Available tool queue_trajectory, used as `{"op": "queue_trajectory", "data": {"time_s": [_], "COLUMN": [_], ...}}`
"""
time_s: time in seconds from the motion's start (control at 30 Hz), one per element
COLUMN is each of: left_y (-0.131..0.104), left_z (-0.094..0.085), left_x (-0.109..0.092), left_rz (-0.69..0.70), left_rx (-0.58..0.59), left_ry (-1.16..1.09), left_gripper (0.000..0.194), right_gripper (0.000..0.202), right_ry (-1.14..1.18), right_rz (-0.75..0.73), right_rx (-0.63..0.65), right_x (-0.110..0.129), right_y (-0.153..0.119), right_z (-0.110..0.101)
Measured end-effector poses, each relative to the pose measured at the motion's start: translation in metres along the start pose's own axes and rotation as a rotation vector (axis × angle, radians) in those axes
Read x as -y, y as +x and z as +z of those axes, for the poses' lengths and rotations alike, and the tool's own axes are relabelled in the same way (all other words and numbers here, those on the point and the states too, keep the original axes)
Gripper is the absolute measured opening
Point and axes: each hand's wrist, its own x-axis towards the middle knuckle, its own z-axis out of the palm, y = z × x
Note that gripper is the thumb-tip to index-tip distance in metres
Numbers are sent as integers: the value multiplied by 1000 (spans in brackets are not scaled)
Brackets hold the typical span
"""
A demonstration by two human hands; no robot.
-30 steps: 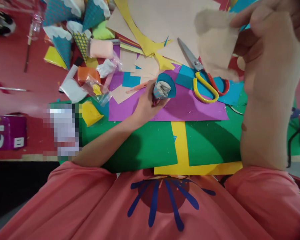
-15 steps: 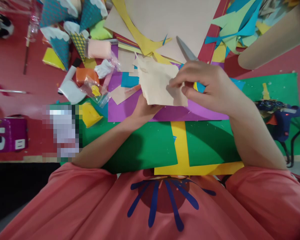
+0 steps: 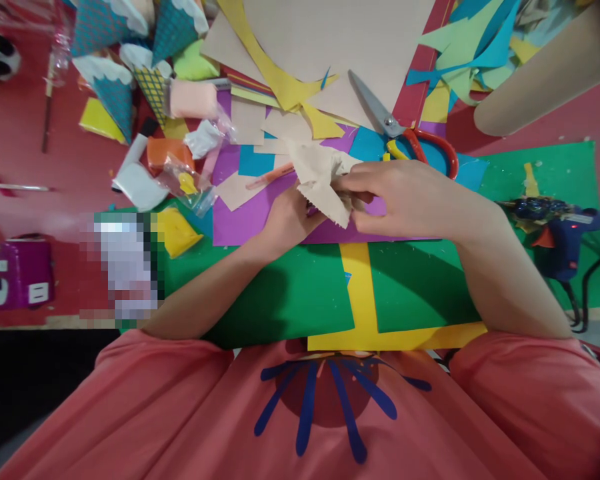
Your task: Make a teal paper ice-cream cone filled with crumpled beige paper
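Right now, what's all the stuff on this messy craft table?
Tissue: one, beige, crumpled, held between both hands.
Scissors: one, red and yellow handles, behind the right hand.
Glue gun: one, dark blue, far right.
Paper cones: several, teal and patterned, top left.
Purple sheet: one, under the hands.
Green sheet: one, nearest the person.
Left hand: one, grip on tissue.
Right hand: one, grip on tissue.
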Motion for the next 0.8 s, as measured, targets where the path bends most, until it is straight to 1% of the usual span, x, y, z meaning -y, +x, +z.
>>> {"op": "queue_trajectory", "data": {"time_s": [0.03, 0.1, 0.13, 0.23, 0.27, 0.4, 0.47, 0.5, 0.57, 0.6, 0.7, 0.73, 0.8], "left_y": [0, 0, 0, -1, -2, 0, 3, 4, 5, 5, 5, 5, 5], "left_z": [-1, -3, -3, -6, -7, -12, -14, -14, -14, -14, -13, -13, -13], "left_x": [-2, -3, -3, -4, -5, -17, -24, -27, -31, -32, -33, -33, -34], "left_rz": [10, 23, 21, -4, -17, -76, -102, -113, -135, -142, -155, -169, -207], "left_rx": [-6, -26, -33, -37, -25, 25, 39, 46, 57, 60, 51, 56, 91], "left_ry": [0, 35, 73, 202, 236, 334, 354, 361, 378, 386, 396, 396, 397], "left_gripper": [37, 37, 37, 36, 37, 49, 54, 57, 61, 62, 62, 62, 62], "right_gripper": [17, 32, 36, 29, 30, 40, 43, 44, 40, 35, 12, 9, 8], "right_ry": [-29, -100, -133, -162, -143, 50, 211, 301, 467, 533, 673, 693, 673], "right_rz": [-15, -50, -57, -24, -9, 45, 80, 92, 116, 129, 181, 191, 200], "right_rx": [-6, -49, -75, -131, -136, -133, -104, -70, -5, -4, -112, -139, -152], "right_x": [1, 3, 4, 8, 8, 5, 1, -1, -6, -8, -11, -11, -9], "right_y": [0, 2, 3, 10, 11, 11, 9, 8, 8, 8, 10, 11, 12], "right_z": [1, 5, 7, 13, 13, 6, 2, 0, 0, 1, 8, 11, 16]}}
